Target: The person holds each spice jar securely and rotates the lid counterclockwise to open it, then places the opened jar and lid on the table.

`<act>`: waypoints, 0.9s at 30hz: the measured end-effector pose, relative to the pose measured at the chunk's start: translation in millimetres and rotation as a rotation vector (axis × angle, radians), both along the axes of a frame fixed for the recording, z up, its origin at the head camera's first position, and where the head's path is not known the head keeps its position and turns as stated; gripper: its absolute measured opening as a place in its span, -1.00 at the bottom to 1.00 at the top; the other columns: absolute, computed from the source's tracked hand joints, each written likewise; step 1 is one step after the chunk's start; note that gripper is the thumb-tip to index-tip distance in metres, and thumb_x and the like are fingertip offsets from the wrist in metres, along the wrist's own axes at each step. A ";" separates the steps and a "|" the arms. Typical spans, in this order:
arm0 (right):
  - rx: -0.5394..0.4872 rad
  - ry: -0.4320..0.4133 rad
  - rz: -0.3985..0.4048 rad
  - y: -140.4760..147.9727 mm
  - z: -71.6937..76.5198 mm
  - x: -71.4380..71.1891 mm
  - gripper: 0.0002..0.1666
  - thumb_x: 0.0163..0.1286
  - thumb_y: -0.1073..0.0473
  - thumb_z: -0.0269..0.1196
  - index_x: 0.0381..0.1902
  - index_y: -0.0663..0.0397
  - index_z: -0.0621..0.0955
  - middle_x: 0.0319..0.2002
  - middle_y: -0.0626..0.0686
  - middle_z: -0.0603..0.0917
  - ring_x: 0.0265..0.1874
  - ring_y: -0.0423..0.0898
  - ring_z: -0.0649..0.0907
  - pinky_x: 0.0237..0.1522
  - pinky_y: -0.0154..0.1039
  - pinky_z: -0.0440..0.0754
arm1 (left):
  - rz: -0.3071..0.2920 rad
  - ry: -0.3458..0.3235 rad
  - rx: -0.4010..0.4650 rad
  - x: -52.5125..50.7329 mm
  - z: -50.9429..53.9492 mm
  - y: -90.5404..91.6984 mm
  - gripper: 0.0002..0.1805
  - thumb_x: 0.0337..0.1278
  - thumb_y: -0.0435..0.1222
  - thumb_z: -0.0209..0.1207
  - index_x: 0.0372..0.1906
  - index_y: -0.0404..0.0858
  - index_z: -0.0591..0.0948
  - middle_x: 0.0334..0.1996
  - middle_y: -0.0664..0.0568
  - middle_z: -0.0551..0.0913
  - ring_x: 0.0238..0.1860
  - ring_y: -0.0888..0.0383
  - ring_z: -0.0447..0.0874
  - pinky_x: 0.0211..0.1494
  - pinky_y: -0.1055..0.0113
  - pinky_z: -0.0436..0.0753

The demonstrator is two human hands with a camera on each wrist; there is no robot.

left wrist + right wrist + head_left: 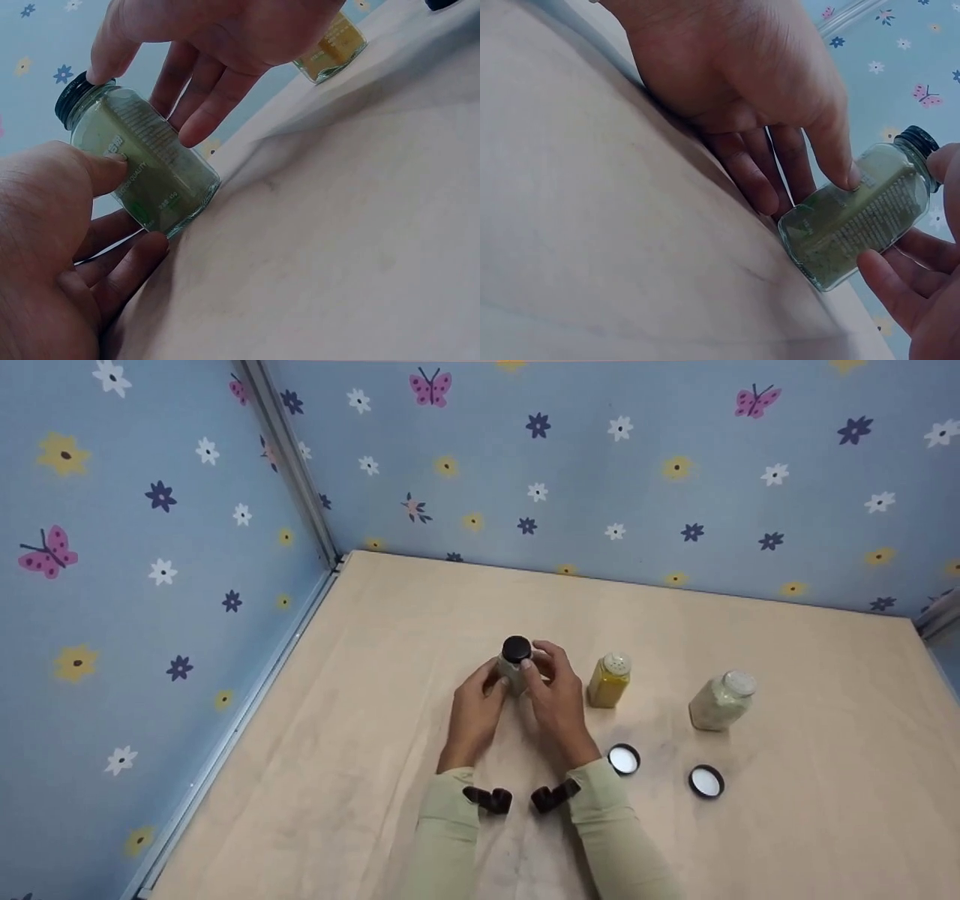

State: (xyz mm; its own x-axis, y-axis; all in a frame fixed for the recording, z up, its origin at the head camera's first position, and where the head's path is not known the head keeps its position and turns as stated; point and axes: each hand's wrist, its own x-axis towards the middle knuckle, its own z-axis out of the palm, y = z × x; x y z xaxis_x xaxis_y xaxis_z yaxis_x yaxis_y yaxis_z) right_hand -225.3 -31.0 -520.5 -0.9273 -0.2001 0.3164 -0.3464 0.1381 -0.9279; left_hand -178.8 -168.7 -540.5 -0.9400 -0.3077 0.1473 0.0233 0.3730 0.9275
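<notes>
A glass bottle (150, 161) of greenish powder, closed by a black lid (517, 649), stands on the table between both hands. My left hand (476, 716) grips its body, thumb (109, 172) on the label and fingers low on the other side. On the lid's edge lies the thumb of my right hand (559, 705); the other fingers bend loosely beside the bottle, one fingertip (870, 262) by the glass in the right wrist view. To the right stand a yellow-filled bottle (609, 682) and a pale-filled bottle (720, 705), both with perforated shaker tops showing.
Two black-rimmed lids with white insides, one (624, 759) near my right wrist and another (706, 781) farther right, lie on the cloth-covered table (360, 697). Blue flowered panels (585, 472) stand along the back and left edges.
</notes>
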 end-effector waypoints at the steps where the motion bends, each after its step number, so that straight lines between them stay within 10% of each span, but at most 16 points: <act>1: -0.004 0.005 -0.003 -1.1 0.3 0.1 -0.55 0.51 0.15 0.21 0.30 0.07 0.50 0.11 0.16 0.65 0.06 0.07 0.66 0.07 0.02 0.63 | 0.003 -0.002 0.001 0.2 -0.1 -0.2 -0.52 0.46 -0.20 0.13 0.41 -0.10 0.48 0.24 0.04 0.59 0.27 0.19 0.50 0.31 0.23 0.48; 11: -0.015 0.018 -0.020 -2.4 36.9 20.3 -0.67 0.49 0.36 0.16 0.16 0.34 0.56 0.04 0.29 0.63 0.00 0.22 0.68 0.02 0.03 0.66 | 0.001 -0.012 0.014 -0.1 0.0 0.5 -0.52 0.47 -0.19 0.12 0.41 -0.07 0.47 0.26 0.05 0.57 0.29 0.20 0.48 0.33 0.23 0.45; 27: 0.017 0.012 -0.007 -0.5 3.6 -0.8 -0.52 0.43 0.08 0.32 0.26 0.01 0.58 0.02 0.10 0.62 0.04 0.02 0.68 -0.02 -0.07 0.69 | -0.001 0.003 -0.007 -1.1 1.0 0.4 -0.51 0.46 -0.21 0.13 0.41 -0.15 0.47 0.22 0.03 0.60 0.25 0.20 0.52 0.29 0.27 0.49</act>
State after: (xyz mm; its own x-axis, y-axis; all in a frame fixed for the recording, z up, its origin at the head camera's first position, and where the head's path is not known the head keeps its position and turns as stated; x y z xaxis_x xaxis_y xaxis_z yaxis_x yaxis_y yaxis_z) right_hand -226.1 -31.5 -516.9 -0.9248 -0.1993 0.3241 -0.3565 0.1564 -0.9211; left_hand -179.9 -168.3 -539.5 -0.9398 -0.3057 0.1525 0.0268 0.3793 0.9249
